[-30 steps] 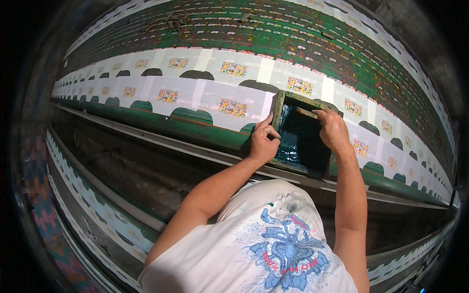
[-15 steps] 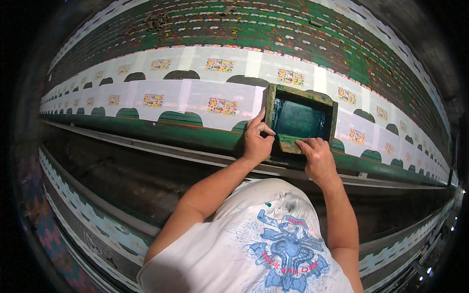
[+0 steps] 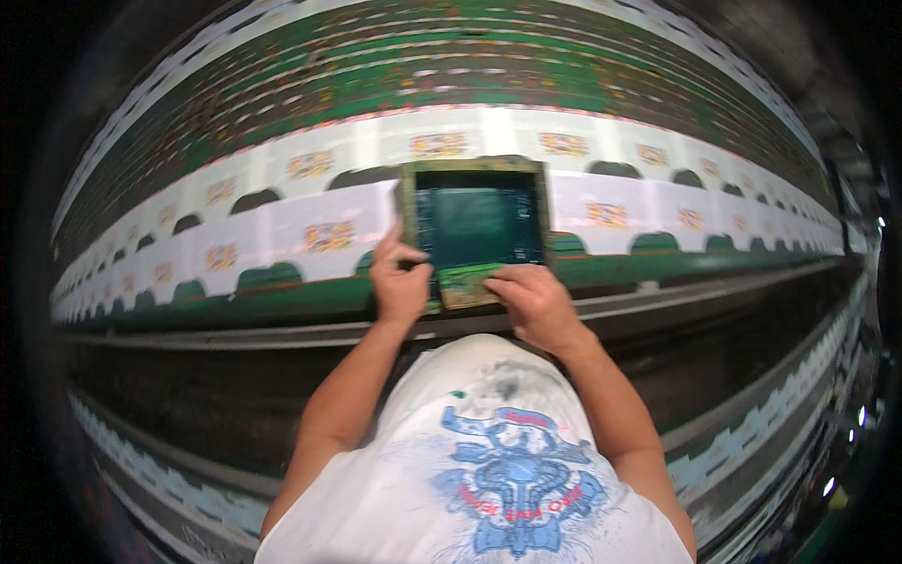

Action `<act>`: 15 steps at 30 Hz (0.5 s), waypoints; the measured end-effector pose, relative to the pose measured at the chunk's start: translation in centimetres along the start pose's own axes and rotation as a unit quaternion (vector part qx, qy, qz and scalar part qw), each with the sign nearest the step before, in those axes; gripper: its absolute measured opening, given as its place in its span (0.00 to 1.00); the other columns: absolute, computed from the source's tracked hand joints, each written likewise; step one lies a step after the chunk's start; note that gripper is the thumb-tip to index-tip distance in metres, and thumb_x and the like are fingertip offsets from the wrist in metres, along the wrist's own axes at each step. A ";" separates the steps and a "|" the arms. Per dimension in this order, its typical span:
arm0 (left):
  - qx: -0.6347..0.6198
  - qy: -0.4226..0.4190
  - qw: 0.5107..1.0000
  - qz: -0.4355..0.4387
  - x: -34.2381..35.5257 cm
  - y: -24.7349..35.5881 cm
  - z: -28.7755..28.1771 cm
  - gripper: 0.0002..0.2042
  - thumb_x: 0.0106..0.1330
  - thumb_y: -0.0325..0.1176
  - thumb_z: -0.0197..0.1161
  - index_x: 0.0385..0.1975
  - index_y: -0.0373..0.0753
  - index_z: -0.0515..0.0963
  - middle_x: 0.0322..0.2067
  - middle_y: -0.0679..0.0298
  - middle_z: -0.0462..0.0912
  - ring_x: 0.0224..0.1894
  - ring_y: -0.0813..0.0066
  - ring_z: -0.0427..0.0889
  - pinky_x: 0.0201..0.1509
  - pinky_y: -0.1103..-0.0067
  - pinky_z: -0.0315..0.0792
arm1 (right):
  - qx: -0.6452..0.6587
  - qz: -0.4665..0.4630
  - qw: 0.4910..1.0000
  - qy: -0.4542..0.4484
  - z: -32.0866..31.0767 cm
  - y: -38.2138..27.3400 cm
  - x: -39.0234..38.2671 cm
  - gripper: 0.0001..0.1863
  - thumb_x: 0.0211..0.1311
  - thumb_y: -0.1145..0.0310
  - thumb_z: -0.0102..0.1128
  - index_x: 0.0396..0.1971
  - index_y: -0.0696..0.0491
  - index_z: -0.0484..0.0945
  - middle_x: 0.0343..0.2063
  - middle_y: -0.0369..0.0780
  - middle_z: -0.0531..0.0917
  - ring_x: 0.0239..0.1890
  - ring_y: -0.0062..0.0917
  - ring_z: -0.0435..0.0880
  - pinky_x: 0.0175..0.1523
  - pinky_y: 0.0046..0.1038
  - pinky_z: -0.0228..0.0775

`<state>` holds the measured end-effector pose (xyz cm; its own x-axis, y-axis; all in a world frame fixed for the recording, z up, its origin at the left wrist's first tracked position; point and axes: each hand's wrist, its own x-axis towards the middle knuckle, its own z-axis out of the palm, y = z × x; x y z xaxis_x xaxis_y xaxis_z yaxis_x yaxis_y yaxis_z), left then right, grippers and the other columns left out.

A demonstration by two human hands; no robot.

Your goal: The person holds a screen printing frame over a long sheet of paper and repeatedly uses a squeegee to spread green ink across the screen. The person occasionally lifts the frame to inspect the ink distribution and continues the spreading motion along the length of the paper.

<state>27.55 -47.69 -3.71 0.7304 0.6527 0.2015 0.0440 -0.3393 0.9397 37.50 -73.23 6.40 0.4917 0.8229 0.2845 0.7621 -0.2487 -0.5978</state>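
- Squeegee (image 3: pixel 470 288), with green smears: moved since a second ago from the far end of the frame to its near end; right hand (image 3: pixel 536 301) moved with it.
- View: swung since half a second ago, so that frame and both hands lie farther left in it; blurred.
- Right hand: fingers clamped on the right end of the squeegee, thumb and fingertips close together.
- Left hand (image 3: pixel 402 282): fingers clamped on the frame at its near left corner, one finger stretched along the outer side of the left wall, others bent over toward the inside.
- Frame (image 3: pixel 474 166), box-like, rectangular, walls stained green-brown: lying across the near row of sheets on the desk, in front of the person.
- Floor of the frame (image 3: pixel 474 221): dark blue-green, wet-looking.
- Sheets (image 3: pixel 282 224), white, scalloped along the near edge: two rows side by side, running left and right of the frame.
- Printed patches (image 3: pixel 329 235), many-coloured, small: one on each visible sheet; detail blurred.
- Desk (image 3: pixel 310 301), long, green: bare strip along its near edge, green also showing in the scallops.
- Shirt (image 3: pixel 517 442), white: blue and red print, dark stains at the belly.
- Lamps (image 3: pixel 862 416), small, bright: at far right.
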 end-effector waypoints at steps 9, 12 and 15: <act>-0.067 -0.006 0.997 0.044 -1.5 5.6 10.4 0.08 0.54 0.15 0.68 0.27 0.39 0.82 0.77 0.40 0.77 0.79 0.46 0.74 0.84 0.58 0.61 | 0.008 0.052 0.994 0.098 -6.6 6.9 -7.3 0.19 0.56 0.82 0.74 0.50 0.55 0.91 0.51 0.43 0.91 0.59 0.43 0.88 0.64 0.45 0.78; -0.045 -0.006 0.999 0.022 -3.1 5.8 15.6 0.08 0.54 0.16 0.68 0.28 0.39 0.84 0.77 0.38 0.76 0.80 0.47 0.74 0.85 0.59 0.59 | 0.002 0.063 0.992 0.113 -9.3 10.2 -10.3 0.18 0.57 0.80 0.75 0.49 0.54 0.90 0.50 0.43 0.91 0.58 0.43 0.88 0.63 0.45 0.77; -0.068 0.000 0.998 0.008 -4.3 6.3 20.3 0.08 0.53 0.15 0.68 0.28 0.38 0.84 0.76 0.37 0.76 0.79 0.49 0.75 0.82 0.63 0.63 | 0.003 0.063 0.990 0.123 -11.8 12.9 -12.6 0.18 0.58 0.81 0.74 0.49 0.54 0.90 0.50 0.44 0.91 0.58 0.44 0.87 0.63 0.45 0.77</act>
<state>38.53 -66.41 -4.32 0.7301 0.6483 0.2162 -0.0606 -0.2536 0.9654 46.07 -92.80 3.93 0.6720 0.6351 0.3809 0.6854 -0.3386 -0.6446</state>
